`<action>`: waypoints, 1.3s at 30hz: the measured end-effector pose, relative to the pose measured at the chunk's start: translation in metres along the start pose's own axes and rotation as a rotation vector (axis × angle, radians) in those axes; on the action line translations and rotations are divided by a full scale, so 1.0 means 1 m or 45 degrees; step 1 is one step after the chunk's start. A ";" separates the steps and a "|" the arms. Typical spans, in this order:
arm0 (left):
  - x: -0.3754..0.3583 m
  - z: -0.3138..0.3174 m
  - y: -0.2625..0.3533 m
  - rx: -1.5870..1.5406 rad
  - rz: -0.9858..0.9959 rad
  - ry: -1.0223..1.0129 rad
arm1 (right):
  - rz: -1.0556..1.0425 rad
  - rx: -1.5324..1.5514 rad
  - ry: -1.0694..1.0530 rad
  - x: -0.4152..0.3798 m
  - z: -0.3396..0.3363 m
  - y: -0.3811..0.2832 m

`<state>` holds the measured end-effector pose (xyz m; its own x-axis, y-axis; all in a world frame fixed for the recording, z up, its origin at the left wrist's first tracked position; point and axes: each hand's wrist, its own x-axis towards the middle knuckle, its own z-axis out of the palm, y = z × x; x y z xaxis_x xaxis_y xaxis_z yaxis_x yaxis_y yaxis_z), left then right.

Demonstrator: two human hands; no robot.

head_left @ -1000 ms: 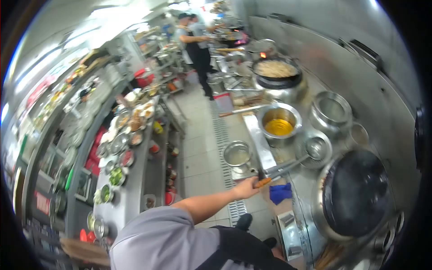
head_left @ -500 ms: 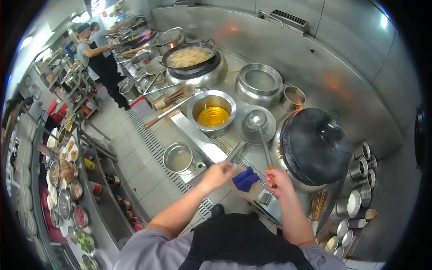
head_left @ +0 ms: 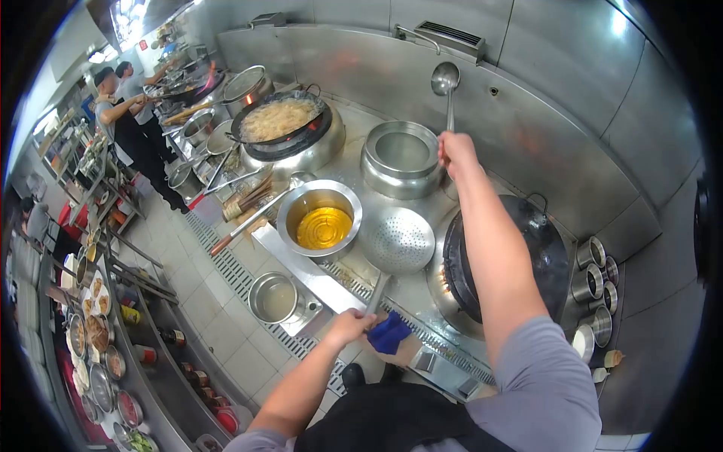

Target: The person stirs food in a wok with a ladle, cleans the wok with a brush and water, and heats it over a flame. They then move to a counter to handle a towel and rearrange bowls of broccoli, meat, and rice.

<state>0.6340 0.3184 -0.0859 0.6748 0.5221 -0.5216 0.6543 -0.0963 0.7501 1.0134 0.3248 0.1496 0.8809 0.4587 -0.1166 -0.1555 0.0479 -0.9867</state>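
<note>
My right hand [head_left: 457, 154] is closed round the handle of a metal ladle [head_left: 445, 78], reaching out toward the back splash wall. The ladle stands bowl-up above the round steel pot [head_left: 369, 162]. My left hand [head_left: 351, 327] is closed at the handle end of a perforated strainer [head_left: 398, 239]. The strainer's round bowl rests on the steel counter between a pot of yellow oil [head_left: 324, 228] and a black wok [head_left: 527, 264]. My right forearm hides part of that wok. A blue cloth [head_left: 388, 333] lies just right of my left hand.
A wok full of bubbling pale food [head_left: 280, 120] sits on the far burner. A small pot of cloudy liquid [head_left: 273, 297] stands at the counter's front. Two people [head_left: 128, 113] work at the far left. Stacked metal containers [head_left: 591, 282] line the right; a shelf with food bowls [head_left: 105, 384] runs left.
My right hand has carried the ladle up and away, from over the strainer to near the back wall. My left hand stays at the strainer handle. The view has shifted somewhat.
</note>
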 end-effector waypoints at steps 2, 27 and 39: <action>-0.012 0.000 0.012 -0.305 -0.079 -0.140 | -0.114 -0.225 0.044 0.019 0.007 -0.017; 0.003 0.007 0.059 -1.223 -0.512 -0.693 | 0.167 -0.856 0.080 0.004 0.009 0.128; 0.057 -0.005 0.120 -1.187 -0.317 -0.646 | 0.869 0.924 -0.308 -0.037 -0.037 0.094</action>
<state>0.7492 0.3403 -0.0235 0.7616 0.0069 -0.6480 0.4202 0.7560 0.5019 0.9821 0.2797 0.0568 0.4022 0.7520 -0.5221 -0.8936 0.1983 -0.4027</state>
